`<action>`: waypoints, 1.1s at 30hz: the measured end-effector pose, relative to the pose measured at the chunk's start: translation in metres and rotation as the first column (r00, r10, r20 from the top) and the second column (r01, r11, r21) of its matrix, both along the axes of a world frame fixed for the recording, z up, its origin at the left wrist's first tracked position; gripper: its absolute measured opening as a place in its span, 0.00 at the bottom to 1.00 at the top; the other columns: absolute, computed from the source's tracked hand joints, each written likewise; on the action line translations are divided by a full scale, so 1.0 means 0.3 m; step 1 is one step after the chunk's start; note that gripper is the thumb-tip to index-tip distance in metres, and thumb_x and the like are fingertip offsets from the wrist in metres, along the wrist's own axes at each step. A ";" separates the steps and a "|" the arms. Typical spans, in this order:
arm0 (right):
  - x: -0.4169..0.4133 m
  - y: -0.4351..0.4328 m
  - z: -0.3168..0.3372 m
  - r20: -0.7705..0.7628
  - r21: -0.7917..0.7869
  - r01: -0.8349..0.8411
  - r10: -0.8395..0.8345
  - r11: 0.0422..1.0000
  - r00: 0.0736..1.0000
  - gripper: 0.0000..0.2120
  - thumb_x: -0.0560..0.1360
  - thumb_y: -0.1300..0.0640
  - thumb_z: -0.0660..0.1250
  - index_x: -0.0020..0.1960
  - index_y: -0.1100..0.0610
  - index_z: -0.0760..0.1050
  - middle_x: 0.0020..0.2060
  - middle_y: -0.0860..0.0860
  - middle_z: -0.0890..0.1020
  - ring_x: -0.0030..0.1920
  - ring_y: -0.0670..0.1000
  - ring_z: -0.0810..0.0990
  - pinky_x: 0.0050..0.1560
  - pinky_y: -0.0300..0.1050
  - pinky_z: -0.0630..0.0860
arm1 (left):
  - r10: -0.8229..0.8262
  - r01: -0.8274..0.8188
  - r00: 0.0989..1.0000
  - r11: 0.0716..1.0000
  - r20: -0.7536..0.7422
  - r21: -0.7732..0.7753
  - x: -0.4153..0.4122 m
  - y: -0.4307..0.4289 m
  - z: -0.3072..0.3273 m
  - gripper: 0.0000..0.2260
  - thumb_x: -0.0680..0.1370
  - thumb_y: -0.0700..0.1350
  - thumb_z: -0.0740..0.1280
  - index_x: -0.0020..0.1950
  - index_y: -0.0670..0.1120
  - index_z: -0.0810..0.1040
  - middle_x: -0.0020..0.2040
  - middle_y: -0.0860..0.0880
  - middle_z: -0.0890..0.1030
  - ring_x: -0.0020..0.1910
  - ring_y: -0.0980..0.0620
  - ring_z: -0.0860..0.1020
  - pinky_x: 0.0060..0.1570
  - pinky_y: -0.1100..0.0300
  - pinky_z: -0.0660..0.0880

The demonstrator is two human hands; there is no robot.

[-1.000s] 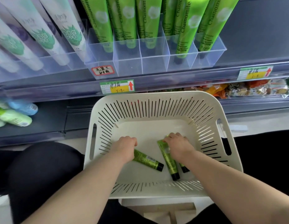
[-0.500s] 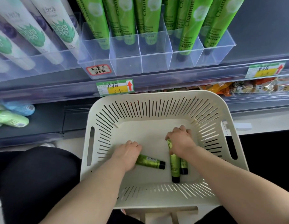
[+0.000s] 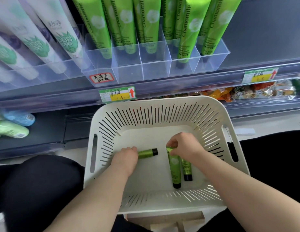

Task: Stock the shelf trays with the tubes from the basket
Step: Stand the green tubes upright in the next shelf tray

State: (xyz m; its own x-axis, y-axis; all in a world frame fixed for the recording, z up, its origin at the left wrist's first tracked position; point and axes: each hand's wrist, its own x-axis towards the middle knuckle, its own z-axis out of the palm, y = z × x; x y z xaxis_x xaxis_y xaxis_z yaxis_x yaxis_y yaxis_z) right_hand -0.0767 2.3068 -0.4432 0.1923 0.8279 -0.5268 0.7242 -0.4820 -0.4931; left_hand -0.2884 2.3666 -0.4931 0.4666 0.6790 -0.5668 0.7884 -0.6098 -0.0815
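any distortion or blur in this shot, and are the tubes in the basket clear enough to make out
Head view: wide-angle bend, the shelf edge bows and the forearms balloon at the bottom corners. Light is soft and even, with faint sheen on the clear tray. The left hand and right hand are slightly soft; the three green tubes in the basket read clearly, their small print does not.

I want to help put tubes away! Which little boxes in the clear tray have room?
In the clear tray, the fronts of the left three compartments look bare. The fourth holds a green tube right at its front.
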 end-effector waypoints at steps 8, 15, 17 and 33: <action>-0.002 0.013 0.136 0.092 0.275 -0.047 0.023 0.960 0.996 0.09 0.71 0.57 0.72 0.51 0.51 0.83 0.45 0.45 0.83 0.43 0.44 0.78 0.49 0.41 0.77 | 0.303 -0.304 0.835 0.950 0.460 -0.074 0.024 0.031 0.120 0.10 0.78 0.42 0.64 0.58 0.47 0.77 0.52 0.48 0.79 0.50 0.46 0.78 0.50 0.55 0.73; -0.005 -0.002 0.301 0.188 0.430 -0.070 -0.014 0.900 0.982 0.09 0.73 0.57 0.67 0.49 0.46 0.83 0.46 0.43 0.83 0.46 0.47 0.79 0.43 0.40 0.73 | 0.371 -0.473 0.499 0.874 0.783 -0.113 0.059 0.059 0.342 0.06 0.75 0.45 0.71 0.51 0.50 0.83 0.46 0.55 0.82 0.47 0.53 0.79 0.47 0.61 0.71; -0.003 0.006 0.363 0.192 0.481 -0.057 -0.041 0.875 0.981 0.09 0.73 0.56 0.66 0.50 0.46 0.82 0.47 0.44 0.83 0.48 0.49 0.79 0.43 0.41 0.72 | 0.279 -0.426 0.477 0.903 0.833 -0.058 0.070 0.061 0.424 0.07 0.76 0.45 0.70 0.53 0.51 0.83 0.48 0.55 0.82 0.48 0.53 0.78 0.48 0.60 0.71; -0.012 0.220 0.919 0.267 0.898 -0.163 -0.213 0.410 0.940 0.09 0.78 0.57 0.63 0.55 0.50 0.78 0.49 0.48 0.78 0.49 0.51 0.76 0.41 0.46 0.74 | -0.138 -0.565 0.256 0.782 0.957 0.264 0.113 0.250 1.093 0.09 0.81 0.45 0.62 0.57 0.50 0.80 0.49 0.54 0.78 0.44 0.55 0.74 0.43 0.61 0.67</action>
State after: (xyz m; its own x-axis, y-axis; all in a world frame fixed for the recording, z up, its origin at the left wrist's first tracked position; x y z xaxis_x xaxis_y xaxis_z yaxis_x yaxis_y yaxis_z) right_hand -0.0803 2.3727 -0.1676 0.2047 0.7656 0.6099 0.9073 0.0855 -0.4118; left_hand -0.2546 2.4417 -0.1653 0.1804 0.8110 0.5565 0.6105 -0.5359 0.5832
